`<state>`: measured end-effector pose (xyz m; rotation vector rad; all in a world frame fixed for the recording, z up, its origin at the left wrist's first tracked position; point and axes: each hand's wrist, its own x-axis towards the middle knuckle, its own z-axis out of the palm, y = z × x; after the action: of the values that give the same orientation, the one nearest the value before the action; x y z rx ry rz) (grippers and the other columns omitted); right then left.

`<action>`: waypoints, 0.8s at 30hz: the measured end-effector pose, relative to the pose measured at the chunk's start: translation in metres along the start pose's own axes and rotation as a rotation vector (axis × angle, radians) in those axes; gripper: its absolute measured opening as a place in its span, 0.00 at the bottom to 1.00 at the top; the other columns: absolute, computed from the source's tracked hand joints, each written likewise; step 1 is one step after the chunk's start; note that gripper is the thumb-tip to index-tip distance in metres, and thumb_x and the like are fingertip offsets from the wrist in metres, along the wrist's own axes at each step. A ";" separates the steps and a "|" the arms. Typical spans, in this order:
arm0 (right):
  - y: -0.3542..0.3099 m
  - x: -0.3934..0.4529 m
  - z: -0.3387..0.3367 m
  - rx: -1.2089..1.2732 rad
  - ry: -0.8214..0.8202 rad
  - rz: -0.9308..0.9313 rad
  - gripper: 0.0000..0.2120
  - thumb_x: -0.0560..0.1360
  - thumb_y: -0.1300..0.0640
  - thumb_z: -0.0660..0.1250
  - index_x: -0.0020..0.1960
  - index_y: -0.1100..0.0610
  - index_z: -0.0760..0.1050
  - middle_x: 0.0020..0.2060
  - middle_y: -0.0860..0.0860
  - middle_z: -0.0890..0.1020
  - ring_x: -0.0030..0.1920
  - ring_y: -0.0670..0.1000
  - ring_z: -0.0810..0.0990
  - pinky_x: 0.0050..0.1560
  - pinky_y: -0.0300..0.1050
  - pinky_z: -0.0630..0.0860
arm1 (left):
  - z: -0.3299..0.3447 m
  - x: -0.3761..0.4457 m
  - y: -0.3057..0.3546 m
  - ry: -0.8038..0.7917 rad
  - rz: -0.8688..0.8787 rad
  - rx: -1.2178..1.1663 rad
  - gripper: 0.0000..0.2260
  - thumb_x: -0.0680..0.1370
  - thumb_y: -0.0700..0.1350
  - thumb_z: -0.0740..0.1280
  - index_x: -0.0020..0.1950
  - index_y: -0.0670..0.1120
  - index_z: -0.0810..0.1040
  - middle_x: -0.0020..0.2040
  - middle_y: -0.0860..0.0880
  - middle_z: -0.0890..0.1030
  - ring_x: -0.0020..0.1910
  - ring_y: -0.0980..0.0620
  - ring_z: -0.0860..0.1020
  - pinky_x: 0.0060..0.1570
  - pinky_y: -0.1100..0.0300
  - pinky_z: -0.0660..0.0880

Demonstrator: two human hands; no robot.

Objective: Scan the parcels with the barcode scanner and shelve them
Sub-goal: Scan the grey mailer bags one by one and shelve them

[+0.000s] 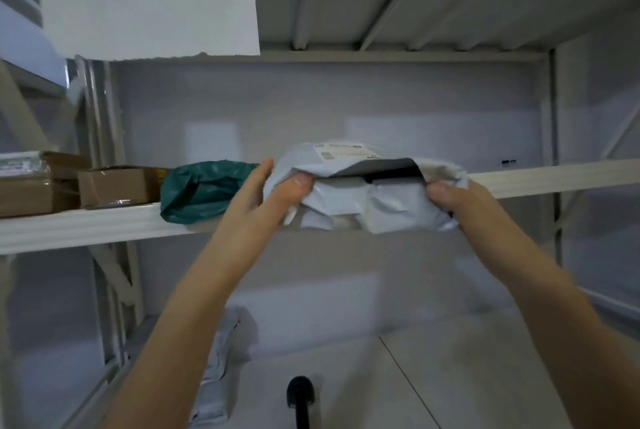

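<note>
On the shelf, a green bag and boxes block the left; the right side stays open.

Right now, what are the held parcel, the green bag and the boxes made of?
Parcel: thin grey-white plastic film, creased and slightly glossy. Green bag: likely plastic too, crinkled with sheen. Boxes: brown cardboard, matte, with shiny clear tape.

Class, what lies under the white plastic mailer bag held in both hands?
The pale metal shelf edge runs beneath the white plastic mailer bag; the bag covers the shelf surface behind it.
</note>
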<state>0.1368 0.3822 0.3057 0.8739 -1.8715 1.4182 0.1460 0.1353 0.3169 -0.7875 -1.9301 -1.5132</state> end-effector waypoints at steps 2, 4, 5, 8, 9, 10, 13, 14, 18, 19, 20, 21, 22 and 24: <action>0.016 0.025 -0.001 0.003 0.001 0.085 0.10 0.62 0.38 0.60 0.37 0.32 0.80 0.32 0.32 0.82 0.35 0.31 0.79 0.39 0.30 0.72 | 0.003 0.021 -0.007 0.014 -0.071 0.085 0.44 0.60 0.71 0.62 0.71 0.50 0.67 0.68 0.50 0.73 0.64 0.52 0.74 0.65 0.52 0.70; 0.032 0.044 -0.003 0.011 -0.025 0.146 0.12 0.62 0.36 0.60 0.39 0.33 0.80 0.35 0.32 0.83 0.38 0.31 0.79 0.44 0.34 0.70 | 0.007 0.038 -0.013 0.042 -0.106 0.127 0.43 0.61 0.72 0.62 0.71 0.50 0.67 0.66 0.49 0.74 0.62 0.51 0.75 0.63 0.52 0.71; 0.039 0.051 -0.003 -0.003 -0.037 0.157 0.14 0.62 0.35 0.60 0.40 0.35 0.81 0.36 0.32 0.83 0.39 0.30 0.79 0.44 0.32 0.70 | 0.009 0.045 -0.017 0.057 -0.107 0.153 0.40 0.64 0.71 0.63 0.70 0.51 0.68 0.64 0.50 0.75 0.59 0.55 0.76 0.57 0.57 0.73; 0.057 0.066 -0.004 -0.097 -0.058 0.145 0.19 0.66 0.35 0.60 0.45 0.45 0.80 0.39 0.37 0.84 0.42 0.33 0.79 0.43 0.30 0.70 | 0.012 0.065 -0.032 0.102 -0.053 0.268 0.24 0.74 0.65 0.62 0.63 0.51 0.72 0.54 0.56 0.78 0.44 0.67 0.76 0.40 0.66 0.70; 0.063 0.071 -0.005 -0.124 -0.043 0.144 0.17 0.69 0.37 0.60 0.46 0.48 0.80 0.40 0.39 0.83 0.43 0.37 0.79 0.44 0.34 0.70 | 0.013 0.071 -0.037 0.105 -0.037 0.295 0.21 0.75 0.63 0.61 0.61 0.51 0.72 0.52 0.56 0.78 0.43 0.67 0.77 0.39 0.65 0.70; 0.068 0.075 -0.005 -0.154 -0.017 0.136 0.16 0.72 0.40 0.61 0.46 0.50 0.79 0.41 0.42 0.83 0.43 0.41 0.78 0.44 0.37 0.70 | 0.014 0.076 -0.042 0.108 -0.022 0.320 0.21 0.76 0.62 0.61 0.62 0.51 0.72 0.52 0.54 0.79 0.43 0.66 0.77 0.40 0.64 0.71; 0.082 0.086 -0.005 -0.225 0.056 0.092 0.11 0.76 0.45 0.63 0.44 0.51 0.79 0.40 0.48 0.82 0.42 0.47 0.76 0.41 0.38 0.69 | 0.021 0.091 -0.055 0.128 0.014 0.411 0.21 0.79 0.56 0.60 0.67 0.47 0.69 0.56 0.49 0.78 0.51 0.53 0.76 0.43 0.64 0.71; 0.086 0.089 -0.003 -0.238 0.069 0.086 0.09 0.76 0.46 0.63 0.44 0.49 0.78 0.40 0.47 0.82 0.43 0.47 0.77 0.41 0.36 0.69 | 0.025 0.095 -0.056 0.138 0.019 0.449 0.20 0.79 0.55 0.59 0.68 0.46 0.68 0.57 0.48 0.78 0.51 0.52 0.76 0.42 0.63 0.71; 0.097 0.094 0.005 -0.409 0.201 0.052 0.22 0.76 0.46 0.63 0.68 0.52 0.69 0.67 0.49 0.73 0.67 0.50 0.70 0.61 0.39 0.65 | 0.043 0.093 -0.057 0.234 0.059 0.633 0.20 0.81 0.52 0.56 0.70 0.43 0.66 0.64 0.42 0.75 0.59 0.45 0.75 0.54 0.55 0.71; 0.097 0.089 0.007 -0.500 0.253 -0.024 0.27 0.77 0.46 0.62 0.72 0.55 0.63 0.73 0.50 0.66 0.72 0.49 0.63 0.66 0.41 0.60 | 0.047 0.087 -0.057 0.292 0.090 0.682 0.21 0.82 0.52 0.55 0.71 0.42 0.65 0.67 0.40 0.72 0.63 0.43 0.73 0.58 0.53 0.70; 0.096 0.083 0.010 -0.606 0.287 -0.143 0.30 0.77 0.46 0.61 0.74 0.57 0.58 0.76 0.51 0.59 0.75 0.50 0.57 0.70 0.43 0.55 | 0.052 0.079 -0.058 0.366 0.167 0.764 0.22 0.82 0.51 0.55 0.71 0.40 0.65 0.70 0.38 0.70 0.68 0.40 0.70 0.63 0.51 0.68; 0.097 0.077 0.014 -0.710 0.295 -0.278 0.31 0.77 0.46 0.58 0.75 0.58 0.56 0.76 0.52 0.55 0.76 0.51 0.53 0.72 0.45 0.52 | 0.057 0.071 -0.059 0.433 0.289 0.891 0.22 0.82 0.50 0.55 0.71 0.38 0.65 0.71 0.37 0.68 0.71 0.39 0.66 0.68 0.48 0.65; 0.099 0.071 0.018 -0.791 0.286 -0.394 0.31 0.77 0.46 0.56 0.75 0.59 0.55 0.76 0.53 0.53 0.77 0.52 0.50 0.74 0.48 0.49 | 0.063 0.065 -0.062 0.469 0.427 1.034 0.22 0.82 0.49 0.55 0.71 0.37 0.65 0.72 0.36 0.67 0.73 0.39 0.64 0.71 0.46 0.61; 0.103 0.066 0.029 -0.900 0.246 -0.487 0.31 0.77 0.44 0.52 0.76 0.59 0.53 0.76 0.53 0.52 0.77 0.54 0.48 0.76 0.51 0.46 | 0.075 0.062 -0.074 0.426 0.604 1.253 0.24 0.81 0.50 0.56 0.73 0.37 0.65 0.73 0.38 0.65 0.74 0.40 0.61 0.73 0.44 0.55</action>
<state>0.0123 0.3659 0.2949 0.5834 -1.6793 0.2900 0.0450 0.2006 0.2987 -0.3331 -1.6328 0.0238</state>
